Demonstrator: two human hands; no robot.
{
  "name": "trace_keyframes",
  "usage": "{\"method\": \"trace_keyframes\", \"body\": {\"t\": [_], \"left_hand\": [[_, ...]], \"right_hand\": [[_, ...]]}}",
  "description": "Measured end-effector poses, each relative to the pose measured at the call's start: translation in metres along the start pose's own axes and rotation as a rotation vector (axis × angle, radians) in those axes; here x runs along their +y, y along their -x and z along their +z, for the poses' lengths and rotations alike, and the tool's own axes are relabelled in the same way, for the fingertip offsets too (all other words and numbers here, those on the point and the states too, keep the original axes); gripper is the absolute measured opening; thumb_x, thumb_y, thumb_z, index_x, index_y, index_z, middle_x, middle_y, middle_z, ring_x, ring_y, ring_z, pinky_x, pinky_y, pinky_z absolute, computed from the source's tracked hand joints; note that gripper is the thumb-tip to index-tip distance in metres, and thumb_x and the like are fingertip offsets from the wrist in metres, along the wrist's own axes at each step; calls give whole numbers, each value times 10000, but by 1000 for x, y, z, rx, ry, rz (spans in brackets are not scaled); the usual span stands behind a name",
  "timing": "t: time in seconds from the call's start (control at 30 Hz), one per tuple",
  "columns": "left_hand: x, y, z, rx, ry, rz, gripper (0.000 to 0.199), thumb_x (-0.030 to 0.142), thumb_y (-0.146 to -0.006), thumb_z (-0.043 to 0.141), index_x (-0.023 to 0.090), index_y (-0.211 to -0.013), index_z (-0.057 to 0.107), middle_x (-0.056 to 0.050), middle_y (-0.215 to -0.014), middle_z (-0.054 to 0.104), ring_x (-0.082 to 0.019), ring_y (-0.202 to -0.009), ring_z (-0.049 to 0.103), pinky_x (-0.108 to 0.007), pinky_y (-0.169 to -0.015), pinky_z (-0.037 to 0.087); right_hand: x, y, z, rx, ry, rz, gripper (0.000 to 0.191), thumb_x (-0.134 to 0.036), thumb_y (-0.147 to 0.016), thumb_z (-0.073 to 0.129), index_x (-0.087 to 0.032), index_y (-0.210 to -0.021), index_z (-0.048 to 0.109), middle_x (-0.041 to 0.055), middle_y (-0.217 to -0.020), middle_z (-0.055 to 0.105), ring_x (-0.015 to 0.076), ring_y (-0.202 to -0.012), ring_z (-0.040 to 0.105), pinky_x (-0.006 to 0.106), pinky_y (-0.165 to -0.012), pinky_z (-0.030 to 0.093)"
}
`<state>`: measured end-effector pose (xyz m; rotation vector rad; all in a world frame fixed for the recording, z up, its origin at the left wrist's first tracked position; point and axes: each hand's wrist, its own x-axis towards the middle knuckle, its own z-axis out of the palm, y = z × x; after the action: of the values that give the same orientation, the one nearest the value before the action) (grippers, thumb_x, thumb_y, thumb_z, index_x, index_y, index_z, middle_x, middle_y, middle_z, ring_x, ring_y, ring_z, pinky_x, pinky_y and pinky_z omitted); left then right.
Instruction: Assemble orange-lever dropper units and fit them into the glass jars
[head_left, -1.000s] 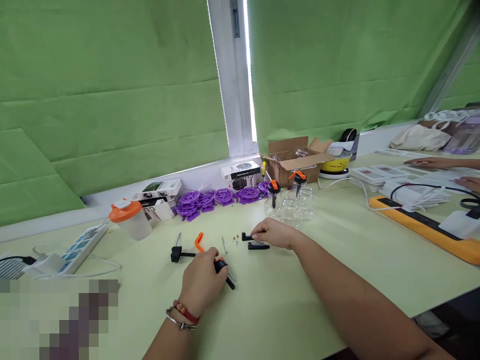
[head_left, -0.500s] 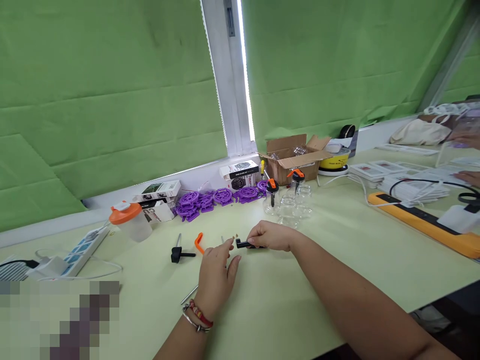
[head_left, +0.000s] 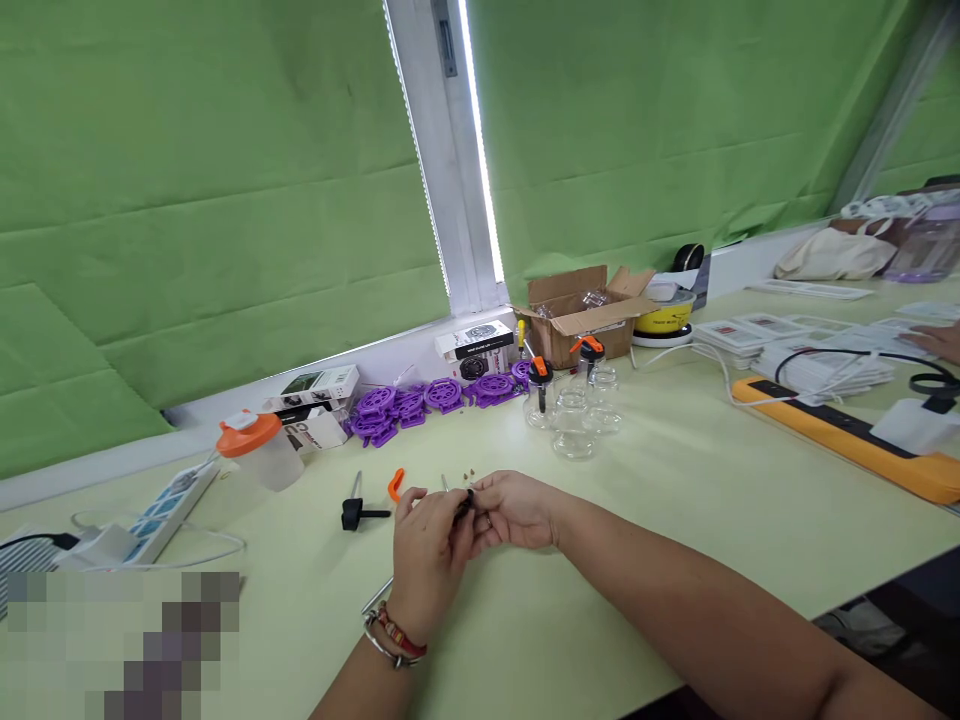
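Observation:
My left hand (head_left: 429, 540) and my right hand (head_left: 517, 510) meet over the table, fingers closed around a small black plastic part (head_left: 463, 504). Most of that part is covered by my fingers. Just beyond them lie tiny brown pieces (head_left: 469, 474) and the tip of a thin metal rod (head_left: 444, 483). To the left rest a curved orange plastic piece (head_left: 395, 485) and a black plastic piece (head_left: 352, 514) with a side arm and a metal shaft. A silver rod (head_left: 376, 594) sticks out beside my left wrist.
Behind my hands stand glass jars (head_left: 573, 440), some with black-and-orange tops, and several purple plastic parts (head_left: 444, 395). An open cardboard box (head_left: 577, 322) is at the back. Left are an orange-lidded cup (head_left: 251, 435) and a power strip (head_left: 161, 515). Another person's hand (head_left: 941, 342) is at right.
My right hand has brought the black part left and nearer to me and turned. My left hand has closed on it too. The view has shifted slightly.

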<state>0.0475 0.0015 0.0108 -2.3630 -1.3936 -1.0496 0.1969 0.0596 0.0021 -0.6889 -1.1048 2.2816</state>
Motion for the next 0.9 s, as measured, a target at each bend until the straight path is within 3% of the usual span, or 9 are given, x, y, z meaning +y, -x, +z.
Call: {"method": "trace_keyframes", "body": {"t": [0.1, 0.23, 0.43, 0.6, 0.9], "left_hand": [[0, -3, -3, -40, -97, 107, 306, 93, -862, 443, 255, -1055, 615, -25, -918, 696, -178, -841, 621, -459, -916, 355], [-5, -4, -3, -99, -206, 118, 448, 5, -813, 438, 300, -1080, 642, -46, -1019, 666, -232, -999, 553, -507, -928, 331], [-13, -5, 0, -144, -118, 148, 384, 41, -861, 407, 235, -1087, 649, -76, -977, 623, -202, -920, 517, -379, -813, 463], [-16, -6, -2, -94, -144, 149, 360, 33, -852, 422, 204, -1076, 645, -80, -1002, 622, -223, -957, 490, -424, -874, 445], [-18, -4, -4, -51, -192, 46, 334, 9, -806, 441, 193, -1003, 638, -72, -941, 636, -223, -913, 523, -420, -850, 410]], "right_hand": [[3, -3, 8, 114, -151, -40, 189, -29, -831, 397, -94, -802, 573, 44, -642, 637, 142, -601, 643, 383, -760, 527], [2, -3, 12, 161, -275, -65, 218, -8, -847, 377, -74, -866, 585, 78, -765, 670, 149, -691, 672, 386, -846, 504], [4, -5, 9, 195, -322, -89, 195, -22, -882, 388, -84, -830, 565, 81, -778, 670, 139, -695, 677, 402, -907, 479], [5, -4, 8, 164, -270, -61, 204, -123, -935, 377, -83, -872, 566, 93, -742, 671, 158, -683, 687, 408, -895, 487], [0, -2, 9, 166, -200, -47, 204, -97, -931, 382, -80, -855, 571, 106, -742, 685, 142, -703, 698, 326, -866, 515]]}}
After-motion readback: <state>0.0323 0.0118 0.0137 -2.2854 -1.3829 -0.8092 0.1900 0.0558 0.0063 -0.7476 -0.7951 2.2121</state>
